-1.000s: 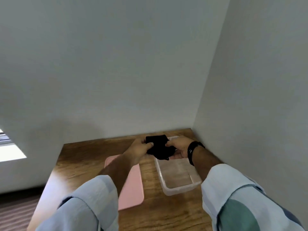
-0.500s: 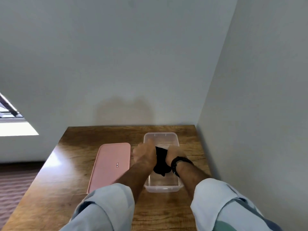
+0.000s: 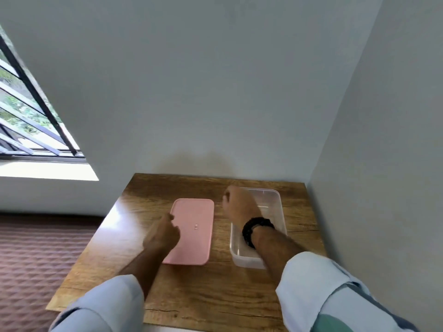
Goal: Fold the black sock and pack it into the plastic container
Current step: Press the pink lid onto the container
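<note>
- a wooden table [image 3: 215, 295] fills the corner of a room with pale walls, seen from above by a camera worn on the person's head.
- a clear plastic container [image 3: 278, 204] sits on the right side of the table, near the right wall, with no lid on it.
- a pink lid [image 3: 191, 236] lies flat on the table just left of the container, not touching it.
- the right hand [image 3: 239, 204] is over the near left part of the container, fingers curled downward; it is blurred, and what it holds, if anything, cannot be told.
- a black wristband [image 3: 256, 230] circles the right wrist.
- the black sock cannot be made out; the right hand and forearm cover much of the container's inside.
- the left hand [image 3: 163, 233] rests at the left edge of the pink lid, fingers loosely curled and touching the lid's rim, gripping nothing that can be seen.
- both arms wear light blue sleeves [image 3: 107, 305] pushed up the forearms.
- a barred window [image 3: 31, 121] shows at the far left.
</note>
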